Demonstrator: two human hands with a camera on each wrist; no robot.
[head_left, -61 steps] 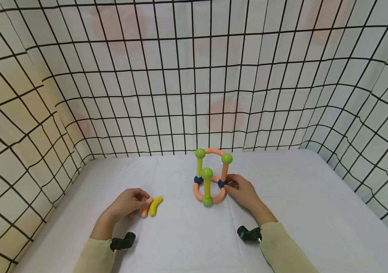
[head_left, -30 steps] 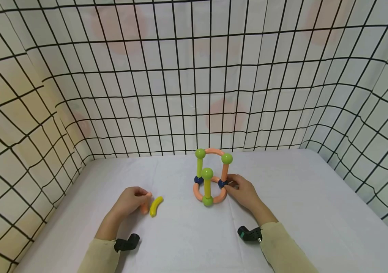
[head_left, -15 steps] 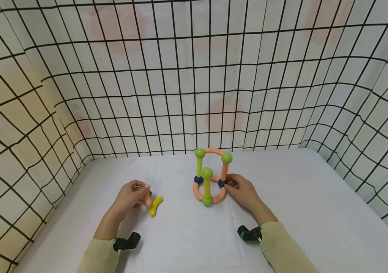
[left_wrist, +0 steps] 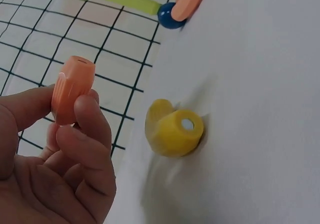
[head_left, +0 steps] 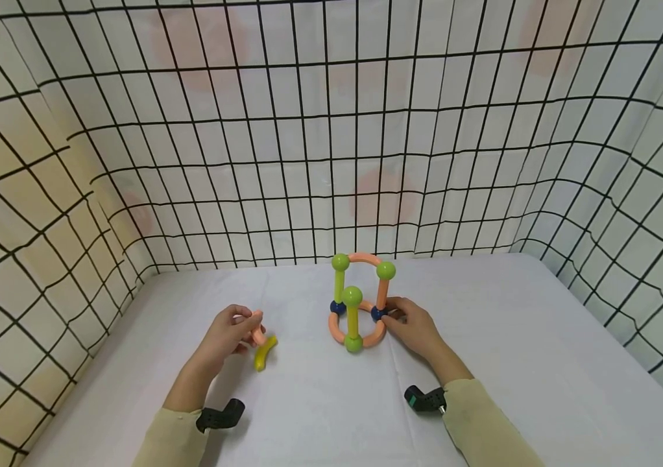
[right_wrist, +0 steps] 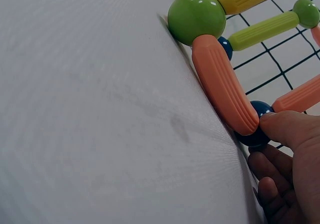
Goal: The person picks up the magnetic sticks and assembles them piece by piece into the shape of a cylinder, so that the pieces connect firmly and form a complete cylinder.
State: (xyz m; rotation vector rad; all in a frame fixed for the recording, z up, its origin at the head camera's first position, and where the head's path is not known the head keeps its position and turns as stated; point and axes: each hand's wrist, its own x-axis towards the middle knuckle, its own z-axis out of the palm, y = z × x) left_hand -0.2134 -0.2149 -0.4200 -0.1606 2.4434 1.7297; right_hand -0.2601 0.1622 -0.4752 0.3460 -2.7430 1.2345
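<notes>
My left hand point(head_left: 229, 336) pinches an orange curved magnetic rod point(left_wrist: 71, 94) between thumb and fingers, raised off the cloth in the left wrist view. Just beneath it lies a yellow curved rod point(head_left: 264, 355), a pale magnet showing in its end. Right of centre stands a frame of magnetic rods and balls: an orange ring at the base, three uprights topped by green balls, and an orange curved rod point(head_left: 364, 258) bridging the two rear ones. With thumb and fingers my right hand point(head_left: 417, 329) grips the dark blue ball point(right_wrist: 256, 138) at the frame's right base corner. The front upright point(head_left: 353, 321) is yellow.
A white cloth point(head_left: 320, 408) covers the table. Behind and at both sides rise white walls with a black grid point(head_left: 331, 155). Each wrist wears a small black camera, on the left point(head_left: 220, 415) and on the right point(head_left: 425, 398).
My left hand has picked the orange curved rod up from beside the yellow one, moving it slightly forward and right, and tilting it. The right hand and the frame stay put.
</notes>
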